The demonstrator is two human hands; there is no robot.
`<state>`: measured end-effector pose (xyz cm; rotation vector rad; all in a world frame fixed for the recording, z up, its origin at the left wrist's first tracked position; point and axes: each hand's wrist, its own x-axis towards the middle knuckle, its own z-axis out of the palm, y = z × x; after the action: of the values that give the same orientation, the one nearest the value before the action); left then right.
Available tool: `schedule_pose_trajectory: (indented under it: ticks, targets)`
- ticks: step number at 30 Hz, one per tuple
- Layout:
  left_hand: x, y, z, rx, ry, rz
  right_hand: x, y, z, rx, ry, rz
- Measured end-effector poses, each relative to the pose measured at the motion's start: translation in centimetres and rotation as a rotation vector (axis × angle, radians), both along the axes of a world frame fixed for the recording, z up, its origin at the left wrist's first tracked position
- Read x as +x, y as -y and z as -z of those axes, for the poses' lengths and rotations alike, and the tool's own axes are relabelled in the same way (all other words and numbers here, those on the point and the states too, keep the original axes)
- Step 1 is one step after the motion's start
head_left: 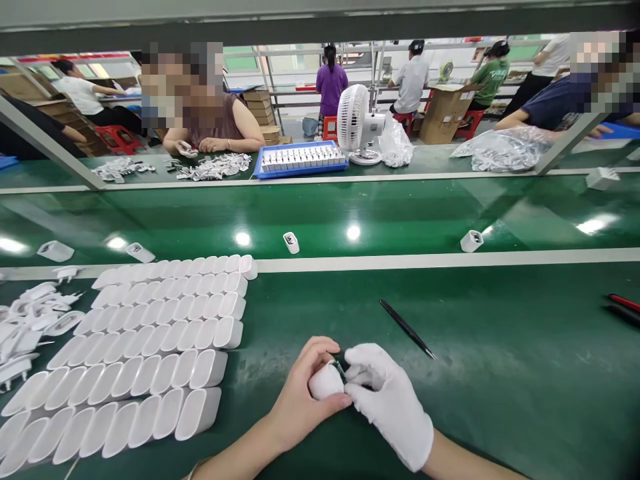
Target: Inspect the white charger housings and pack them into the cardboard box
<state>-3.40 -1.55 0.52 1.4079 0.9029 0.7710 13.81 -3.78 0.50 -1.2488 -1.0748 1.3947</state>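
Note:
My bare left hand [297,407] is wrapped round a small white plastic charger housing [326,383], thumb below and fingers over the top. At the right end of this housing a green circuit board [341,368] shows. My right hand [390,403], in a white glove, pinches the board between thumb and fingers; how deep it sits in the housing is hidden. Black tweezers [407,329] lie on the green bench beyond my right hand. On the left, several slanting rows of open white housings [197,411] stand on the bench.
White plug parts [30,313] are heaped at the far left. Several white chargers stand on the green strip [320,207] beyond the pale divider. Opposite, a person [225,127] handles small parts beside a blue tray [300,175] and a white fan [354,123]. Red and black tools [625,308] lie right.

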Motion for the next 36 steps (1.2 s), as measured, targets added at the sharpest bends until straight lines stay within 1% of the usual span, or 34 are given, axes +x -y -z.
schedule_pose_trajectory:
  ticks: [2,4,6,9,10,11,12,13,15,16,17,19,23,25,27,29,31,33,36]
  targets:
    - [-0.1,0.4,0.0,0.006,-0.035,0.039,-0.1,-0.2,-0.1,-0.156,-0.108,-0.146]
    - [-0.1,0.9,0.1,0.005,-0.060,0.036,-0.5,-0.2,-0.3,-0.230,-0.168,-0.301]
    - [0.1,1.2,0.2,0.044,-0.089,-0.053,-1.3,0.3,-0.3,-0.246,-0.221,-0.398]
    - [0.4,1.1,0.2,0.081,-0.101,-0.240,-2.4,1.1,0.2,-0.212,-0.271,-0.517]
    - [0.5,0.9,0.2,0.071,-0.089,-0.295,-2.5,1.3,0.4,-0.218,-0.291,-0.524]
    - [0.6,0.7,0.1,0.046,-0.068,-0.325,-2.6,1.3,0.6,-0.235,-0.304,-0.481]
    - [0.6,0.5,0.0,0.013,-0.040,-0.317,-2.4,1.2,0.7,-0.265,-0.313,-0.393]
    - [0.6,0.3,0.0,-0.022,-0.013,-0.272,-2.2,0.9,0.7,-0.304,-0.321,-0.277]
    - [0.7,0.1,0.0,-0.089,0.034,-0.124,-1.4,0.2,0.4,-0.357,-0.306,-0.052]
    - [0.7,0.0,0.1,-0.123,0.055,-0.072,-1.0,-0.2,0.1,-0.373,-0.292,0.017]
    - [0.8,-0.1,0.1,-0.159,0.076,-0.058,-0.6,-0.5,-0.2,-0.390,-0.290,0.054]
    - [0.9,-0.2,0.2,-0.245,0.122,-0.110,0.1,-0.9,-0.8,-0.430,-0.307,0.036]
    - [0.8,-0.5,-0.1,-0.423,0.186,-0.225,1.5,-1.4,-2.0,-0.531,-0.415,-0.174]
    - [0.8,-0.5,-0.4,-0.463,0.201,-0.291,2.2,-1.6,-2.6,-0.565,-0.458,-0.216]
    - [0.8,-0.4,-0.4,-0.406,0.186,-0.349,2.6,-1.7,-3.2,-0.568,-0.494,-0.211]
    - [0.9,-0.3,-0.3,-0.273,0.131,-0.396,2.5,-1.6,-3.8,-0.556,-0.545,-0.248]
    - [0.9,-0.2,-0.2,-0.134,0.066,-0.415,2.1,-1.4,-4.1,-0.561,-0.583,-0.310]
    - [0.9,-0.1,-0.1,-0.066,0.030,-0.387,1.7,-1.2,-4.0,-0.594,-0.561,-0.330]
    - [0.9,0.2,-0.1,-0.038,0.018,-0.342,1.3,-1.0,-3.3,-0.587,-0.483,-0.271]
